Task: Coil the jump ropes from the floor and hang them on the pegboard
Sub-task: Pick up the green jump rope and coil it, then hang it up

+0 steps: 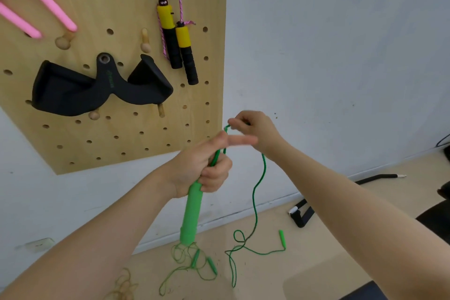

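Note:
My left hand (pixel 207 165) grips the top of a green jump-rope handle (pixel 192 214) that hangs downward. Its index finger points right. My right hand (pixel 253 129) pinches the green cord (pixel 258 185) just above the left hand, forming a small loop. From there the cord trails down to the floor, where its other green handle (pixel 281 236) lies. The wooden pegboard (pixel 126 134) fills the upper left. A coiled pink-purple rope with yellow-black handles (pixel 175 39) hangs on it.
Pink handles (pixel 41 5) and a black grip attachment (pixel 102 85) hang on the pegboard, with bare pegs (pixel 145 42) between. Another green rope (pixel 194 263) and a tan rope (pixel 124 285) lie tangled on the floor. Black equipment (pixel 302 214) rests by the wall at right.

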The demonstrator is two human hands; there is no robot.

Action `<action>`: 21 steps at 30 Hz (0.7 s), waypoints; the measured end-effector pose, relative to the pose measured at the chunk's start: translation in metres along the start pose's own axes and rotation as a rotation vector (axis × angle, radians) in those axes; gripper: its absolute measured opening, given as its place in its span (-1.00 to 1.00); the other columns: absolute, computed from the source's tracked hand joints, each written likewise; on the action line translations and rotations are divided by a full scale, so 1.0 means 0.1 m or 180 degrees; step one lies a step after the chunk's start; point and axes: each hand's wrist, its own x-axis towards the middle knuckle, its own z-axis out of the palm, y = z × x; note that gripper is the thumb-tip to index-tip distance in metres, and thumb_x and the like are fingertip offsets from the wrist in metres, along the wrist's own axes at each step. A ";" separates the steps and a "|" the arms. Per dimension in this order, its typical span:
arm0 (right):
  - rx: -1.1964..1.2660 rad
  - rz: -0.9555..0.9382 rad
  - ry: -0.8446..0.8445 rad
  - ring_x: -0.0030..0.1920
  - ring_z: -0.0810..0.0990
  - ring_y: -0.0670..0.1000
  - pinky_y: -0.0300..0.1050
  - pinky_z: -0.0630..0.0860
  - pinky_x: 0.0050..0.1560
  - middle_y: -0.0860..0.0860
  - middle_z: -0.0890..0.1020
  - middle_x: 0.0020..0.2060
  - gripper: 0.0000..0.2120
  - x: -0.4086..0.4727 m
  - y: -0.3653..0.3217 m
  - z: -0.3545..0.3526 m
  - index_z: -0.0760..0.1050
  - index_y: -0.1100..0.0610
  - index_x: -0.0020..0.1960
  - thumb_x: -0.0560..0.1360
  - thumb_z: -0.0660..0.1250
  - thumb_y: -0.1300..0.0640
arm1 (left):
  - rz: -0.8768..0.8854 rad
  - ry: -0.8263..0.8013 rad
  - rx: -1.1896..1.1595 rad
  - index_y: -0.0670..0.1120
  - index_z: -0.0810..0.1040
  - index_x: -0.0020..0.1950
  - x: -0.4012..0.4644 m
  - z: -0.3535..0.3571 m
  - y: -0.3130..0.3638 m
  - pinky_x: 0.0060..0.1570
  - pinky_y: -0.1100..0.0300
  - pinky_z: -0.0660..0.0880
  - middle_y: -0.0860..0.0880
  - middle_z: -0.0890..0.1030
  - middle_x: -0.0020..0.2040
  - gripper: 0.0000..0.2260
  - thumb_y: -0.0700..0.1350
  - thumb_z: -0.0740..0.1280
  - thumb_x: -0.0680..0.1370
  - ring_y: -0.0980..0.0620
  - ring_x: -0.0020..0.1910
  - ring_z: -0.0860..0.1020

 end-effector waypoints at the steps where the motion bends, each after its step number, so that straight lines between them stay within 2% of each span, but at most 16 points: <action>1: -0.0210 -0.0061 -0.0295 -0.25 0.55 0.07 -0.16 0.40 -0.26 0.07 0.61 -0.27 -0.78 -0.03 0.02 0.09 0.56 0.22 -0.09 0.56 0.22 0.10 | 0.0190 0.0116 -0.0102 -0.02 0.55 0.23 0.01 -0.03 0.02 -0.63 0.37 0.19 0.09 0.24 -0.59 -0.60 0.12 0.07 0.56 0.18 -0.66 0.16; 2: -0.0363 -0.0107 -0.0585 -0.19 0.58 0.09 -0.14 0.44 -0.19 0.10 0.63 -0.21 -0.75 -0.07 0.02 0.18 0.57 0.18 -0.08 0.58 0.17 0.08 | 0.0351 0.0343 -0.0109 -0.05 0.52 0.26 0.03 -0.07 0.04 -0.64 0.38 0.20 0.08 0.27 -0.56 -0.63 0.06 0.08 0.59 0.18 -0.67 0.17; 3: -0.0447 -0.0069 -0.0870 -0.22 0.56 0.06 -0.15 0.45 -0.19 0.11 0.62 -0.21 -0.70 -0.13 -0.01 0.25 0.57 0.15 -0.11 0.60 0.12 0.06 | 0.0460 0.0694 -0.0075 -0.07 0.52 0.25 0.05 -0.11 0.06 -0.65 0.37 0.24 0.06 0.33 -0.53 -0.67 -0.01 0.08 0.61 0.18 -0.67 0.21; 4: -0.0396 0.0049 -0.1153 -0.30 0.50 0.02 -0.17 0.45 -0.22 0.09 0.56 -0.28 -0.66 -0.19 -0.04 0.30 0.55 0.14 -0.15 0.61 0.08 0.03 | 0.0518 0.1090 -0.0033 -0.09 0.52 0.24 0.06 -0.17 0.07 -0.61 0.35 0.32 0.05 0.43 -0.48 -0.69 -0.07 0.08 0.62 0.17 -0.65 0.30; 5: -0.0183 0.0218 -0.1469 -0.36 0.45 -0.01 -0.18 0.46 -0.24 0.06 0.49 -0.34 -0.66 -0.23 -0.06 0.33 0.54 0.13 -0.16 0.61 0.08 0.03 | 0.0531 0.1481 -0.0098 -0.12 0.51 0.24 0.07 -0.23 0.07 -0.49 0.35 0.44 0.03 0.55 -0.39 -0.71 -0.11 0.08 0.62 0.15 -0.56 0.45; 6: 0.0040 0.0391 -0.1831 -0.38 0.43 -0.02 -0.16 0.50 -0.21 0.05 0.44 -0.38 -0.70 -0.26 -0.07 0.34 0.54 0.13 -0.11 0.61 0.10 0.03 | 0.0540 0.1806 -0.0195 -0.15 0.48 0.25 0.09 -0.29 0.07 -0.27 0.30 0.55 0.01 0.64 -0.23 -0.72 -0.13 0.09 0.63 0.12 -0.35 0.60; 7: 0.0095 0.0518 -0.2225 -0.37 0.46 -0.01 -0.13 0.54 -0.15 0.05 0.43 -0.39 -0.75 -0.29 -0.07 0.32 0.54 0.12 0.01 0.59 0.14 0.02 | 0.0506 0.2130 -0.0291 -0.16 0.46 0.25 0.10 -0.40 0.02 -0.04 0.21 0.57 -0.02 0.67 -0.04 -0.73 -0.11 0.10 0.64 0.09 -0.10 0.64; 8: -0.0003 0.0600 -0.2591 -0.35 0.50 0.00 -0.08 0.56 -0.06 0.04 0.44 -0.39 -0.76 -0.31 -0.08 0.30 0.51 0.08 0.14 0.58 0.17 0.01 | 0.0415 0.2434 -0.0295 -0.14 0.44 0.25 0.09 -0.49 -0.03 0.13 0.14 0.52 -0.02 0.62 0.11 -0.75 -0.09 0.11 0.64 0.07 0.09 0.59; 9: -0.0147 0.0660 -0.2889 -0.33 0.53 0.01 -0.04 0.58 0.01 0.04 0.44 -0.40 -0.72 -0.33 -0.09 0.27 0.47 0.04 0.23 0.58 0.19 0.00 | 0.0264 0.2762 -0.0196 -0.10 0.44 0.23 0.09 -0.56 -0.08 0.21 0.11 0.45 -0.01 0.57 0.17 -0.75 -0.04 0.14 0.62 0.07 0.19 0.53; 10: -0.0246 0.0660 -0.3111 -0.32 0.53 0.03 -0.01 0.58 0.03 0.04 0.44 -0.40 -0.70 -0.36 -0.11 0.24 0.44 0.02 0.28 0.58 0.20 0.00 | 0.0057 0.3041 0.0075 -0.06 0.45 0.19 0.09 -0.60 -0.12 0.21 0.10 0.41 0.03 0.54 0.15 -0.74 0.04 0.17 0.59 0.08 0.20 0.49; 12: -0.0306 0.0389 -0.3271 -0.33 0.49 0.03 -0.01 0.61 0.00 0.02 0.43 -0.42 -0.72 -0.37 -0.20 0.18 0.48 0.05 0.26 0.57 0.25 0.08 | -0.0425 0.3201 0.1118 0.01 0.48 0.08 0.04 -0.62 -0.20 0.03 0.14 0.37 0.09 0.46 -0.03 -0.75 0.13 0.15 0.57 0.11 0.03 0.44; 14: -0.0290 -0.0188 -0.2939 -0.34 0.47 -0.04 -0.09 0.60 -0.07 -0.06 0.46 -0.43 -0.80 -0.33 -0.31 0.10 0.57 0.08 0.14 0.54 0.29 0.12 | -0.0624 0.2759 0.2342 0.01 0.50 0.10 0.02 -0.53 -0.25 -0.09 0.19 0.32 0.08 0.41 -0.08 -0.75 0.02 0.06 0.64 0.10 -0.05 0.37; 16: -0.0104 -0.0596 -0.2242 -0.31 0.48 -0.14 -0.15 0.55 -0.14 -0.10 0.55 -0.36 -0.87 -0.23 -0.38 0.02 0.64 0.09 0.00 0.51 0.33 0.13 | -0.0557 0.2289 0.2610 -0.07 0.49 -0.09 0.03 -0.43 -0.24 -0.24 0.28 0.32 0.02 0.43 -0.23 -0.74 -0.08 0.04 0.65 0.09 -0.24 0.40; 18: 0.0101 -0.0782 -0.1479 -0.28 0.49 -0.14 -0.13 0.52 -0.16 -0.01 0.62 -0.26 -0.92 -0.11 -0.39 -0.05 0.63 0.10 -0.11 0.49 0.36 0.14 | -0.0499 0.1827 0.2001 -0.15 0.45 -0.16 0.05 -0.34 -0.19 -0.35 0.34 0.38 -0.04 0.47 -0.42 -0.71 -0.12 0.03 0.66 0.04 -0.43 0.43; 19: 0.0239 -0.0816 -0.1138 -0.29 0.47 -0.13 -0.12 0.50 -0.19 -0.02 0.61 -0.30 -0.93 -0.06 -0.37 -0.08 0.60 0.11 -0.16 0.48 0.37 0.15 | -0.0460 0.1636 0.1554 -0.18 0.45 -0.14 0.06 -0.31 -0.15 -0.39 0.32 0.38 -0.04 0.42 -0.51 -0.71 -0.14 0.01 0.65 0.02 -0.53 0.38; 21: 0.0653 -0.0735 -0.0693 -0.37 0.42 -0.15 -0.16 0.45 -0.25 -0.16 0.50 -0.45 -0.89 0.01 -0.30 -0.11 0.54 0.06 -0.24 0.47 0.39 0.16 | -0.0201 0.1460 0.0631 -0.16 0.41 -0.16 0.10 -0.23 -0.06 -0.50 0.27 0.29 0.03 0.22 -0.62 -0.71 -0.17 -0.04 0.63 0.08 -0.64 0.15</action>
